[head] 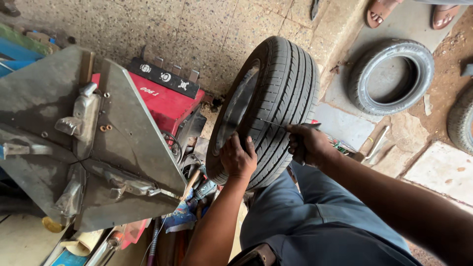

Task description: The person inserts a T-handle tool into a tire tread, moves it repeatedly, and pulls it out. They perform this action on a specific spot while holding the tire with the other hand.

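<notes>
Head view: your left grip (238, 158) clamps the upright tyre (281, 93); your right grip (306, 143) clamps a thin tool (273, 123) against its tread.

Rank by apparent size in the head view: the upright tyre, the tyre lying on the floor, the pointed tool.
1. Upright tyre, though it sits nearer the camera.
2. Tyre lying on the floor.
3. Pointed tool in the right hand.
</notes>
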